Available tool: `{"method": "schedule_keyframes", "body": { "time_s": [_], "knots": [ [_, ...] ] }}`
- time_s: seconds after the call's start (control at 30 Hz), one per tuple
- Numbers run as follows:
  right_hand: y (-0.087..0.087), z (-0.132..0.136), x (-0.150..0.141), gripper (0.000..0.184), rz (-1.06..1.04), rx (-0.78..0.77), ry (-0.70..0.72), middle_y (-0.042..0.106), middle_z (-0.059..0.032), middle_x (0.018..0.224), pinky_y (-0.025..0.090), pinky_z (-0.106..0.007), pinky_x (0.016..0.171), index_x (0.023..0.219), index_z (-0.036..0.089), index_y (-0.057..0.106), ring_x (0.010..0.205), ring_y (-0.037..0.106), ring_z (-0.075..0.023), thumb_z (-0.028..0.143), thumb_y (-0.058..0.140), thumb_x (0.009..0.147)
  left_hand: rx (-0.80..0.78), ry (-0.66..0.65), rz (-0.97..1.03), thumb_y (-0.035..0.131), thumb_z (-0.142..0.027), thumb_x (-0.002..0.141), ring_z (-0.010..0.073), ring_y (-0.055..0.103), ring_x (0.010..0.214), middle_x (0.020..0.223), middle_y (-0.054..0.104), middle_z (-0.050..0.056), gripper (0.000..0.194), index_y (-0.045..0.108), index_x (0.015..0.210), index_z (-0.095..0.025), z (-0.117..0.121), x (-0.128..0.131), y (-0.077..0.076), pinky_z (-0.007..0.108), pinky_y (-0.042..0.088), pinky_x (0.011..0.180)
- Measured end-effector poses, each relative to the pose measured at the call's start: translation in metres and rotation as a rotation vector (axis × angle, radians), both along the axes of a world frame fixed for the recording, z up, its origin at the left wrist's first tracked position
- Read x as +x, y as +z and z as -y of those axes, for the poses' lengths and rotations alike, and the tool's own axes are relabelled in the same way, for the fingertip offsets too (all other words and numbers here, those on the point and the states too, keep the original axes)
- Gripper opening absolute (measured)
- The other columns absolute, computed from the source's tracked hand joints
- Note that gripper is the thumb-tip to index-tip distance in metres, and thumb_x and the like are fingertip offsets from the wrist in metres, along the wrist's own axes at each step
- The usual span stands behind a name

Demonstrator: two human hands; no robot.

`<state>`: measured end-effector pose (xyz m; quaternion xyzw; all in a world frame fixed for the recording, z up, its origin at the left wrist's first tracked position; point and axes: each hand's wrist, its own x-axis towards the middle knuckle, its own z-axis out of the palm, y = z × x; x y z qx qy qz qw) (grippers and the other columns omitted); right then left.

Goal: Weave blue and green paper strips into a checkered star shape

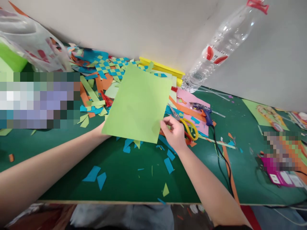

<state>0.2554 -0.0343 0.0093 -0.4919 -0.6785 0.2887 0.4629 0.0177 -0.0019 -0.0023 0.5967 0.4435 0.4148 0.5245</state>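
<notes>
A light green sheet of paper (139, 102) is held up above the table, tilted, its face toward me. My right hand (173, 131) pinches the sheet's lower right edge between thumb and fingers. Only the wrist side of my left hand (102, 129) shows at the lower left corner; its fingers are hidden behind the sheet. Just beyond my right hand lie scissors (190, 127) with yellow and red handles. Blue paper scraps (169, 165) are scattered beneath and in front of the sheet.
Woven blue-green paper pieces (105, 66) and a yellow tray (163, 67) lie behind the sheet. A glue gun (208, 116) with a black cord rests on pink paper (189, 95). Against the wall leans a plastic bottle (223, 48); a plastic bag (35, 41) stands left.
</notes>
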Motion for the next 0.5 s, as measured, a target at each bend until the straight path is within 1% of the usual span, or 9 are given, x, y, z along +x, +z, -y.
{"method": "schedule_keyframes", "body": {
  "time_s": [0.03,0.1,0.17,0.2,0.23,0.27,0.33,0.4,0.5],
  "knots": [
    [0.001,-0.001,0.002,0.016,0.004,0.011,-0.003,0.050,0.0030,0.063,0.045,-0.026,0.060,0.072,0.021,0.050,0.059,0.051,-0.0110,0.031,0.052,0.084,-0.021,0.005,0.033,0.050,-0.069,0.075,0.0277,0.064,0.100,0.103,0.071,0.002,0.061,0.058,0.113,-0.021,-0.002,0.000,0.002,0.035,0.057,0.079],
    [0.002,-0.003,0.007,0.017,0.010,0.032,-0.005,0.047,0.0037,0.062,0.042,-0.025,0.058,0.070,0.021,0.048,0.057,0.047,-0.0103,0.030,0.051,0.084,-0.177,0.049,0.181,0.027,-0.070,0.084,0.0293,0.063,0.101,0.100,0.072,0.006,0.068,0.058,0.113,-0.016,-0.006,0.003,0.009,0.038,0.056,0.080],
    [0.002,-0.004,0.010,0.018,0.008,0.041,-0.004,0.044,0.0042,0.060,0.039,-0.025,0.055,0.068,0.021,0.046,0.055,0.044,-0.0097,0.030,0.051,0.084,-0.219,0.031,0.302,0.020,-0.067,0.087,0.0292,0.063,0.102,0.099,0.072,0.006,0.070,0.058,0.113,-0.014,-0.011,0.005,0.015,0.039,0.056,0.081],
    [0.002,-0.004,0.010,0.019,0.006,0.038,-0.001,0.042,0.0042,0.060,0.038,-0.024,0.054,0.068,0.021,0.045,0.054,0.043,-0.0095,0.030,0.051,0.083,-0.238,0.030,0.323,0.023,-0.065,0.088,0.0286,0.063,0.102,0.099,0.072,0.005,0.067,0.058,0.113,-0.014,-0.013,0.005,0.017,0.039,0.055,0.082],
    [0.002,-0.004,0.011,0.020,0.003,0.031,0.004,0.042,0.0042,0.060,0.038,-0.024,0.053,0.067,0.021,0.044,0.054,0.042,-0.0095,0.030,0.050,0.083,-0.258,0.037,0.308,0.033,-0.061,0.088,0.0272,0.064,0.100,0.100,0.072,0.004,0.059,0.058,0.112,-0.014,-0.014,0.005,0.017,0.038,0.055,0.082],
    [0.002,-0.004,0.011,0.020,-0.001,0.020,0.012,0.042,0.0042,0.060,0.037,-0.024,0.053,0.067,0.021,0.043,0.053,0.041,-0.0094,0.031,0.050,0.083,-0.260,0.072,0.267,0.047,-0.052,0.087,0.0254,0.065,0.098,0.101,0.072,0.003,0.047,0.058,0.113,-0.014,-0.015,0.004,0.017,0.037,0.055,0.083],
    [0.001,-0.003,0.010,0.021,-0.011,-0.004,0.037,0.042,0.0040,0.059,0.036,-0.024,0.052,0.066,0.021,0.042,0.053,0.041,-0.0094,0.031,0.050,0.083,-0.267,0.080,0.155,0.061,-0.043,0.082,0.0238,0.068,0.090,0.100,0.072,0.004,0.040,0.060,0.109,-0.014,-0.015,0.001,0.015,0.036,0.057,0.080],
    [0.001,-0.002,0.009,0.021,-0.023,-0.020,0.049,0.041,0.0041,0.059,0.035,-0.024,0.051,0.066,0.021,0.042,0.052,0.040,-0.0094,0.032,0.050,0.082,-0.240,0.069,0.062,0.064,-0.042,0.080,0.0225,0.069,0.085,0.100,0.072,0.004,0.038,0.062,0.107,-0.015,-0.013,-0.001,0.014,0.035,0.058,0.077],
    [0.001,-0.002,0.009,0.021,-0.051,-0.006,0.026,0.040,0.0046,0.058,0.034,-0.024,0.050,0.066,0.021,0.042,0.051,0.038,-0.0091,0.031,0.051,0.082,-0.167,0.030,-0.016,0.064,-0.043,0.080,0.0211,0.068,0.089,0.104,0.071,0.003,0.037,0.062,0.108,-0.018,-0.009,-0.002,0.018,0.032,0.058,0.076]
  ]
}}
